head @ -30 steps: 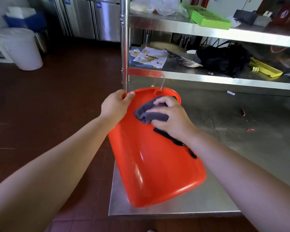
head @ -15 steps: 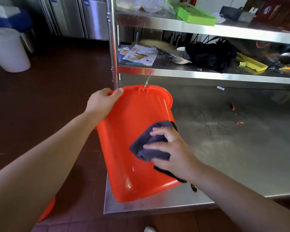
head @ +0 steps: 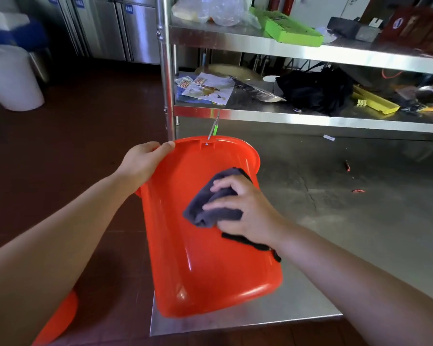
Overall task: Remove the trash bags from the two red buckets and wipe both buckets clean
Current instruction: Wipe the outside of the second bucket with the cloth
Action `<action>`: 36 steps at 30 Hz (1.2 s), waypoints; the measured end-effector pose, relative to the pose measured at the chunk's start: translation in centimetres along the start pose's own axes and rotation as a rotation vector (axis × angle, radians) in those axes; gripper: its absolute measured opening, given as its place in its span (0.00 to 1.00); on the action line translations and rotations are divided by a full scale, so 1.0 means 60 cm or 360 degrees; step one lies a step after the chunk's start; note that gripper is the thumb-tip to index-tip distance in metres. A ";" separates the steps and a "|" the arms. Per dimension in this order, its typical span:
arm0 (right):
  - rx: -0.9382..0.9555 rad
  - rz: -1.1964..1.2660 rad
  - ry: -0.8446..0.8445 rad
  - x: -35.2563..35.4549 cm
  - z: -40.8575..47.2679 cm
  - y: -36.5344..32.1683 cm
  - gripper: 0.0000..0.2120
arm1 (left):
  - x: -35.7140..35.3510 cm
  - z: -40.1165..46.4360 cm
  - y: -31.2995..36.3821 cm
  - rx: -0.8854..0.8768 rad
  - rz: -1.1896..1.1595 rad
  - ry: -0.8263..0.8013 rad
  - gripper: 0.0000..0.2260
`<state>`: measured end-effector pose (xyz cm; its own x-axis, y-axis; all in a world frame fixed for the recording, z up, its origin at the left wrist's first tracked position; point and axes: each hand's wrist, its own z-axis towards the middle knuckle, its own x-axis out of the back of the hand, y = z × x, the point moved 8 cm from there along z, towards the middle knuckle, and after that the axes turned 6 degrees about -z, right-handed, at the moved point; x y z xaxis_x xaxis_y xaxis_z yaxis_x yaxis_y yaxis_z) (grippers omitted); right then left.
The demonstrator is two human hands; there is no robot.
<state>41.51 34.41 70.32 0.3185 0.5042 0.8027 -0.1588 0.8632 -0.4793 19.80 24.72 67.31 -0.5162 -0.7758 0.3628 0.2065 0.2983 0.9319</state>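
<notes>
A red bucket [head: 205,265] lies tilted on its side over the corner of the steel table, its mouth facing away from me. My left hand [head: 143,163] grips its rim at the upper left. My right hand [head: 245,211] holds a bunched dark grey cloth [head: 210,208] and presses it against the bucket's outer wall. The bucket's wire handle with a green grip [head: 214,129] sticks up from the far rim. Part of a second red bucket [head: 58,320] shows at the bottom left, under my left arm, on the floor.
The steel table [head: 348,221] carries small red scraps [head: 358,191]. Above it, steel shelves [head: 310,116] hold papers, a black bag [head: 315,91], green and yellow trays. A shelf post [head: 166,71] rises beside the bucket. A white bin [head: 13,78] stands on the dark floor at left.
My right hand slid the cloth from near the rim down the bucket's wall, then back up toward the middle. The bucket tipped slightly. My left hand kept its grip on the rim.
</notes>
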 end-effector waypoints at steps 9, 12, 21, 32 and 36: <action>-0.0270 -0.0001 0.0255 0.023 0.116 0.071 0.12 | 0.012 -0.006 -0.009 0.0087 -0.0021 0.0053 0.25; -0.0314 0.0009 0.0211 0.014 0.085 0.053 0.14 | 0.010 -0.012 -0.015 0.0109 -0.0122 0.0044 0.24; -0.0096 -0.0043 0.0142 -0.018 -0.104 -0.049 0.13 | 0.016 -0.017 0.066 -0.0168 0.0454 0.0223 0.17; 0.0024 -0.0212 -0.0065 -0.044 -0.113 -0.095 0.17 | -0.118 -0.020 0.132 -0.0656 0.1170 -0.0089 0.19; 0.0086 -0.0159 0.0027 -0.032 -0.078 -0.077 0.17 | -0.104 -0.002 0.116 -0.0631 0.1030 -0.0119 0.18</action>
<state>46.00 29.32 69.35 0.3510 0.4155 0.8391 -0.1753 0.9095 -0.3770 24.56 31.61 71.55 -0.2425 -0.4704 0.8485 0.7629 0.4479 0.4663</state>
